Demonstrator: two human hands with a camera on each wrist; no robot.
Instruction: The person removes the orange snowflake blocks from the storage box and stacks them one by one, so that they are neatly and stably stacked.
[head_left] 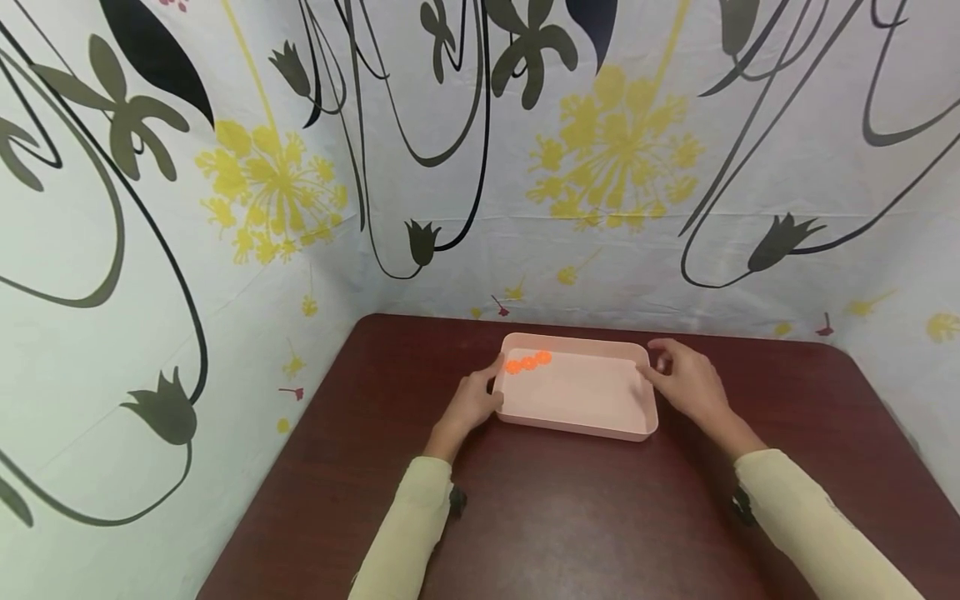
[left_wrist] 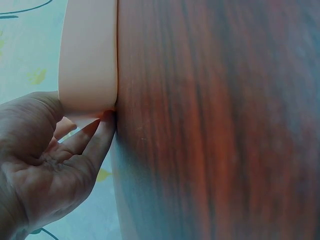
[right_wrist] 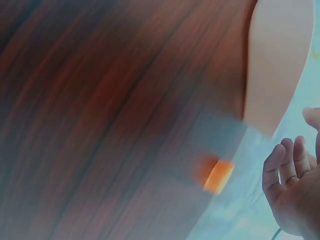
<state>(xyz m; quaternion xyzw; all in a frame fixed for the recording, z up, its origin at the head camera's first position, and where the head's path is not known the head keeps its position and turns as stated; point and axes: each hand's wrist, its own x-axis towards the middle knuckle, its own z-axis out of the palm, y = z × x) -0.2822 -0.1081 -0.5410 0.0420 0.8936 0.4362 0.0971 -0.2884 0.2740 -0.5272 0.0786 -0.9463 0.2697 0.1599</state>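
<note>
A shallow pink tray (head_left: 577, 387) lies on the dark wooden table. Three orange round pieces (head_left: 528, 362) sit in a slanting row inside its back left part. My left hand (head_left: 472, 402) grips the tray's left end; in the left wrist view the thumb is at the tray wall (left_wrist: 89, 55) and the fingertips reach its lower edge. Beside the right end is my right hand (head_left: 690, 383). The right wrist view shows this hand (right_wrist: 295, 185) with loosely bent fingers, apart from the tray and holding nothing. Another orange piece (right_wrist: 219, 177) stands on the table near it, hidden in the head view.
The brown table (head_left: 585, 517) reaches back to a hanging white cloth (head_left: 465, 192) with a flower print, which also covers the left side. Both forearms come in from the front in pale yellow sleeves (head_left: 408, 521).
</note>
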